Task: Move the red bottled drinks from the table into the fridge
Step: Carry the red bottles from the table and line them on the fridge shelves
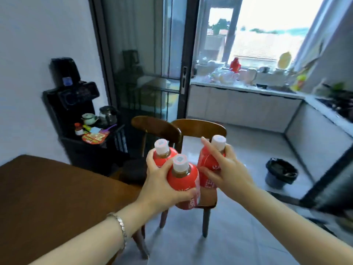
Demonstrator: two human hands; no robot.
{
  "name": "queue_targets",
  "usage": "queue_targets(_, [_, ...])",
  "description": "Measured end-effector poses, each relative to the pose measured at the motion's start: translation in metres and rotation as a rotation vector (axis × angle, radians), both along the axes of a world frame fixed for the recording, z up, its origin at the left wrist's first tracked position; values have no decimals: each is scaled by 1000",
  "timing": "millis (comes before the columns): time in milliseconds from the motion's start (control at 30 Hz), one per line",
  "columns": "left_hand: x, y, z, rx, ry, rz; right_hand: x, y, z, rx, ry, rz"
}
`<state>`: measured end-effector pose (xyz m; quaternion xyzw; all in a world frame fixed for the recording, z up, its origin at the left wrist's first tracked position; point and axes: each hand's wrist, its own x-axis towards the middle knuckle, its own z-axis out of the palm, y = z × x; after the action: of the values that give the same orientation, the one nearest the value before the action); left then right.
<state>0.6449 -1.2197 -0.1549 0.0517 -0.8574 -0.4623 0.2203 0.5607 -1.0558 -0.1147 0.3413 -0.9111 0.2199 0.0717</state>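
Three red bottled drinks with white caps are held in the air above a wooden chair. My left hand (159, 185) clasps two of them together: the nearer bottle (184, 178) and the farther bottle (163, 154) behind it. My right hand (227, 171) grips the third bottle (208, 159) around its middle, index finger pointing up past the cap. All three stand upright and close together. The brown wooden table (47, 197) lies at the lower left. No fridge can be made out for certain.
Two wooden chairs (198, 129) stand just beyond the bottles. A black water dispenser stand (76, 104) with a kettle is against the left wall. A bin with a black bag (280, 173) sits on the floor at right. A dark blurred edge (328, 188) crosses the right side.
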Motion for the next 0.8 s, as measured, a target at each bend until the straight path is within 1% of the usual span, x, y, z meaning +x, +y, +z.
queue_targets(33, [-7, 6, 1, 28, -19, -7, -2, 7, 8, -30, 0, -27])
queue_targets(67, [-37, 38, 7, 24, -33, -52, -16, 47, 16, -86, 3, -107])
queue_targets(133, [-76, 78, 16, 33, -44, -123, -38, 96, 26, -192, -5, -250])
queue_targets(200, [-123, 139, 23, 4, -63, -254, -63, 162, 30, -270, -62, -445])
queue_targets(267, [-154, 175, 28, -9, -49, -332, -81, 200, 29, -287, -118, -540])
queue_targets(333, [-198, 229, 26, -39, -47, -481, -102, 257, 26, -299, -108, -664])
queue_targets(400, [-220, 250, 29, -65, -39, -535, -112, 279, 26, -294, -112, -699])
queue_targets(467, [-269, 307, 31, -72, -13, -680, -137, 334, 28, -316, -76, -801])
queue_targets(600, [-336, 388, 44, -53, 27, -852, -173, 406, 45, -376, -56, -929])
queue_targets(633, [-363, 424, 51, -38, 62, -923, -186, 434, 52, -389, -32, -1001])
queue_targets(700, [-390, 466, 65, -33, 47, -1011, -199, 467, 61, -416, -16, -1086])
queue_targets(733, [-408, 508, 76, -38, 68, -1090, -204, 500, 69, -435, 15, -1165])
queue_targets(800, [-424, 540, 84, -43, 96, -1119, -207, 524, 80, -440, 22, -1221])
